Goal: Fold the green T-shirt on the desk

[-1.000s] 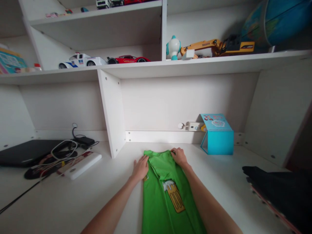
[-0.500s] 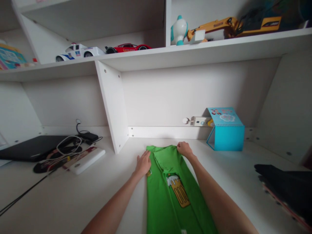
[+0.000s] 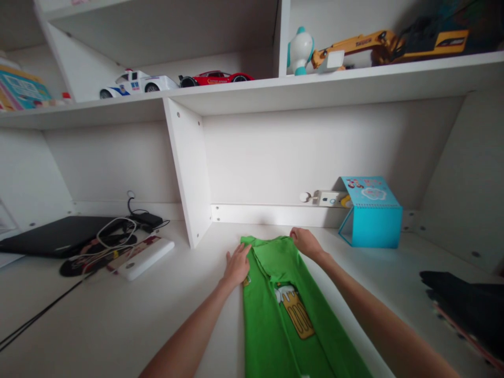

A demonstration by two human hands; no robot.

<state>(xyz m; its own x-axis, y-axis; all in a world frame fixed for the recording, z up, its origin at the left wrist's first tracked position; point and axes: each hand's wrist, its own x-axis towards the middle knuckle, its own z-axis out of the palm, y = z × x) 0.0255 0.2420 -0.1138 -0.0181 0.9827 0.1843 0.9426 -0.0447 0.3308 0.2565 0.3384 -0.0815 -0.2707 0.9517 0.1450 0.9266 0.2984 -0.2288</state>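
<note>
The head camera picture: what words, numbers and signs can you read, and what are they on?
"TRUCK", slightly blurred: on the toy excavator's yellow arm.
Too small or blurred to read: the marks on the white toy police car, red toy sports car, excavator's rear panel, blue desk calendar, books and black laptop.
Green shirt: a beer-mug print, no words I can read.

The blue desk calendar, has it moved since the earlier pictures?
No. The blue desk calendar keeps its place against the white socket, just right of it and partly overlapping it; the camera's view shifted instead.
</note>
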